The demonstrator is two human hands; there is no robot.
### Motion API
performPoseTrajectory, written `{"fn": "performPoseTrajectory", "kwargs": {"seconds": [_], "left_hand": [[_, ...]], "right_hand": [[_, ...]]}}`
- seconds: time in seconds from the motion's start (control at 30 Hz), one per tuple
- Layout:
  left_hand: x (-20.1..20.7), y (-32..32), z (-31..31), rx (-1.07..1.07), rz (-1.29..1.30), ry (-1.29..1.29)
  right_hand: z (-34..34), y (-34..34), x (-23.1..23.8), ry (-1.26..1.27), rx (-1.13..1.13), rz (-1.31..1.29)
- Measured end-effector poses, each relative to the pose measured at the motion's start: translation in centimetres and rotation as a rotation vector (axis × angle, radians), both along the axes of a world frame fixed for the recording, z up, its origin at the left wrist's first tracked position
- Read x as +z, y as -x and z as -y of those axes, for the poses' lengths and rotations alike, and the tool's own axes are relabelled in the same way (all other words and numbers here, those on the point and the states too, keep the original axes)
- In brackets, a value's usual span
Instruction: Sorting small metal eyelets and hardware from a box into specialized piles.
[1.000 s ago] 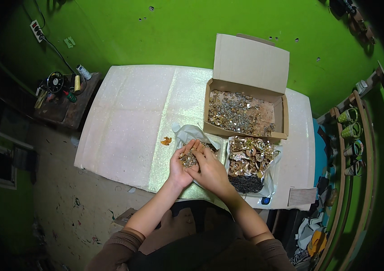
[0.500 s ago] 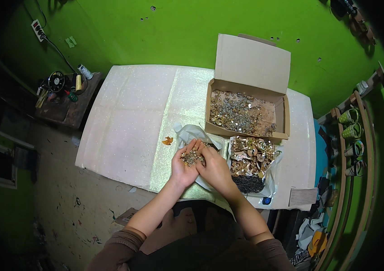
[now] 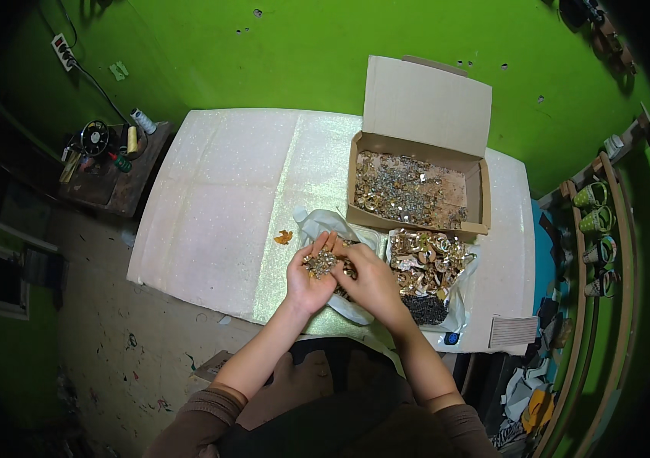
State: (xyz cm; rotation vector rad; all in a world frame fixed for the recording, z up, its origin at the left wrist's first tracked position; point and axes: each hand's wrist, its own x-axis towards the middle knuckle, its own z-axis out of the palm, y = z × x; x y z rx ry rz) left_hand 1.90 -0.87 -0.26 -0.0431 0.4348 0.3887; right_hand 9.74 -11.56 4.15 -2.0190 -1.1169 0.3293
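My left hand (image 3: 310,284) is palm up and cupped, holding a heap of small shiny metallic pieces (image 3: 320,264) like beads or charms. Fingers bent and drawn together, my right hand (image 3: 371,282) is at the right edge of that heap. Whatever its fingertips may pinch is too small to make out. Beneath both hands lies a plastic-lined tray (image 3: 316,222), partly covered by them, with gold-brown pieces showing between. An open cardboard box (image 3: 421,224) behind the right hand holds many similar silver and gold pieces.
A second lined tray (image 3: 459,309) to the right holds gold ornaments and black beads. An orange-brown leaf-shaped piece (image 3: 284,237) lies on the shiny white table cover (image 3: 218,191). Near the right edge are a small dark blue object (image 3: 452,338) and a corrugated card (image 3: 514,331).
My right hand has drawn slightly right, away from the left palm, uncovering more of the heap. The left hand has shifted a little left and stays cupped.
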Motion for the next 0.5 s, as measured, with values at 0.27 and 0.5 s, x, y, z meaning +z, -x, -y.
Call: {"fn": "performPoseTrajectory", "kwargs": {"seconds": [0.27,0.5], "left_hand": [[0.4,-0.1,0.7,-0.078,0.007,-0.140],[0.3,-0.1,0.7,-0.089,-0.011,-0.123]], "right_hand": [[-1.2,1.8,-1.5,0.043,-0.011,0.245],[-0.9,0.9,-1.5,0.053,0.022,0.166]]}}
